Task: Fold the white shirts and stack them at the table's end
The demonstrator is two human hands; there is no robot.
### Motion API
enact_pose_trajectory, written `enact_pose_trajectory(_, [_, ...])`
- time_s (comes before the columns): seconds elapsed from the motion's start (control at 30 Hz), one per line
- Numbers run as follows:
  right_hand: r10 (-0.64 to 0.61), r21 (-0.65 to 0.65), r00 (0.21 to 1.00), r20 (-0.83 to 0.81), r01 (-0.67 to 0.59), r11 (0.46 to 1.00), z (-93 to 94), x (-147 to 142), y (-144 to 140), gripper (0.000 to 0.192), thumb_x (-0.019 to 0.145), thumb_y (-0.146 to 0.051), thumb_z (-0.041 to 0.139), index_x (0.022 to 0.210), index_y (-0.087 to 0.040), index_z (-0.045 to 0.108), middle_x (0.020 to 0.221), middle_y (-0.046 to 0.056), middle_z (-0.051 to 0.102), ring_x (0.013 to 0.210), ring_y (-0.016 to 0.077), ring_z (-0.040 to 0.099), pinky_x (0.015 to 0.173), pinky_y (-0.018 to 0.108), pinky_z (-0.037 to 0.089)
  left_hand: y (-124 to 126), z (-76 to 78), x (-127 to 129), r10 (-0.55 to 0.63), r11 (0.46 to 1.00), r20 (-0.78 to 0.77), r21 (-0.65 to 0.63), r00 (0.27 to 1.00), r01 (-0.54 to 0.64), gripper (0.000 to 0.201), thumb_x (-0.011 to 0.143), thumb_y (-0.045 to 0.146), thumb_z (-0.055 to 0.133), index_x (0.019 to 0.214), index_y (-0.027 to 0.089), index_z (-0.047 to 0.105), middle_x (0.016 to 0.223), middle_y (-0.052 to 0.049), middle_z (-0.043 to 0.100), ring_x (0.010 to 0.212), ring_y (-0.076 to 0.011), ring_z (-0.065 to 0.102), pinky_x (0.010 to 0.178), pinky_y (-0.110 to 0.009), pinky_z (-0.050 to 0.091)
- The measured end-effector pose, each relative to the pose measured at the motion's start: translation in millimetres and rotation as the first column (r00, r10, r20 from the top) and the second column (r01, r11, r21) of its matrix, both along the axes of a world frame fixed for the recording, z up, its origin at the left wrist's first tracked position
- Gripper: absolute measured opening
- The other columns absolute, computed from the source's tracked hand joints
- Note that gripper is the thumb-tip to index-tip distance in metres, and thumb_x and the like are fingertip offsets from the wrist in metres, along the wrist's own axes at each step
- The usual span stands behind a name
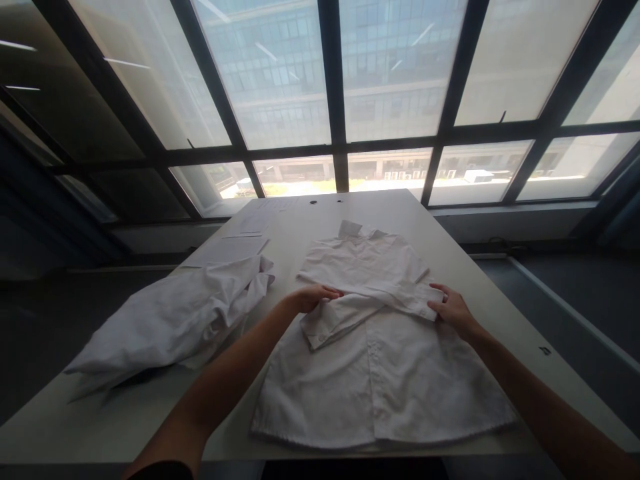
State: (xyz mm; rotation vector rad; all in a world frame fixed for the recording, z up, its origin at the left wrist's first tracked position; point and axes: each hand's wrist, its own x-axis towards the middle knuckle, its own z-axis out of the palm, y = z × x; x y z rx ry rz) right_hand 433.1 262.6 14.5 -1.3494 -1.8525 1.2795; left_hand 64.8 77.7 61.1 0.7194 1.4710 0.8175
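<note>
Shirt (380, 373) count: two. One white shirt lies flat on the surface (440, 227), front side up with the button strip down the middle, collar toward the window (330, 87), hem at the near edge. The second, a crumpled shirt (170, 320), is heaped well to the left of the flat one, not touching it.

Left to right, relative to the flat shirt:
- Papers (235, 248): at least two sheets on the surface, left of the collar and beyond the crumpled heap. Two small dark dots on the surface past the collar; can't tell what they are.
- Left hand (314, 298): at the shirt's left edge, mid-height, fingers curled down and pinching the fabric where the left sleeve (340, 319) is folded inward across the chest.
- Right hand (450, 308): at the shirt's right edge, same height, palm down, fingers spread and pressing on the cuff end of the right sleeve (400, 293), which crosses the chest. Flat, not clenched; no real grip that I can see.

Step, as I read it: sleeve fold. Both sleeves are already brought in and crossed over the front; the body below is unfolded, hem spread wide.

Next move, my judgement: needs the sleeves held flat so they don't slide, then both sides or the hem taken up evenly. Loose cloth, so the crossed sleeves could easily slip if one hand lifts first.

Hands: two, both the person's own. No one else in view.
</note>
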Motion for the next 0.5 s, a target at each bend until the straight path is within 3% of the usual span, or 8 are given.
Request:
enact_pose_trajectory(0.07, [0.012,-0.002,1.0,-0.024,-0.012,1.0,4.2,0,-2,0.064,0.073,-0.024,0.066,0.136,-0.014,0.061,0.066,-0.003,0.056,0.055,0.0146,0.054,0.052,0.025,0.046,9,0.4,2,0.02,0.996,-0.017,0.085,1.0,-0.019,0.063,0.065,0.029,0.087,0.125,0.019,0.071,0.11,-0.009,0.076,0.094,-0.0227,0.072,0.082,-0.031,0.058])
enact_pose_trajectory(0.13, [0.016,-0.028,0.998,-0.063,-0.018,0.999,8.6,0,-4,0.06,0.073,-0.026,0.066,0.132,-0.014,0.065,0.066,-0.003,0.054,0.053,0.0134,0.052,0.052,0.025,0.046,12,-1.5,1,0.107,0.964,-0.109,0.255,0.988,-0.077,0.068,0.071,0.027,0.082,0.137,0.02,0.063,0.12,-0.01,0.074,0.102,-0.0228,0.071,0.09,-0.034,0.056])
enact_pose_trajectory(0.2, [0.029,-0.032,0.998,-0.059,-0.031,0.999,10.7,2,-4,0.054,0.074,-0.027,0.065,0.127,-0.013,0.068,0.069,-0.002,0.056,0.054,0.0131,0.052,0.053,0.026,0.047,13,-7.3,0,0.203,0.906,-0.263,0.417,0.943,-0.078,0.061,0.077,0.028,0.077,0.136,0.019,0.063,0.132,-0.011,0.069,0.114,-0.0245,0.066,0.1,-0.036,0.052])
enact_pose_trajectory(0.27, [0.061,0.006,0.998,0.021,-0.061,0.998,9.4,5,-1,0.051,0.075,-0.026,0.065,0.124,-0.014,0.069,0.075,0.001,0.06,0.059,0.0146,0.056,0.058,0.026,0.049,12,-15.5,-2,0.23,0.88,-0.443,0.476,0.866,0.009,0.049,0.079,0.03,0.074,0.126,0.016,0.069,0.136,-0.012,0.065,0.123,-0.0269,0.061,0.105,-0.038,0.049])
enact_pose_trajectory(0.4, [0.074,0.216,0.943,0.325,-0.15,0.965,2.1,12,16,0.055,0.076,-0.025,0.071,0.13,-0.015,0.066,0.099,0.011,0.07,0.091,0.0247,0.066,0.084,0.034,0.053,-2,-24.2,-13,0.192,0.911,-0.653,0.396,0.732,0.114,0.047,0.078,0.044,0.076,0.116,0.017,0.072,0.125,-0.012,0.07,0.12,-0.029,0.062,0.102,-0.039,0.05])
enact_pose_trajectory(0.5, [-0.004,0.453,0.887,0.462,-0.232,0.861,2.9,1,30,0.051,0.088,-0.033,0.064,0.135,-0.012,0.062,0.121,0.02,0.066,0.116,0.033,0.06,0.105,0.044,0.044,-23,-18.5,-27,0.086,0.972,-0.609,0.224,0.788,0.068,0.059,0.071,0.054,0.079,0.117,0.017,0.071,0.105,-0.009,0.074,0.102,-0.0277,0.068,0.088,-0.035,0.053])
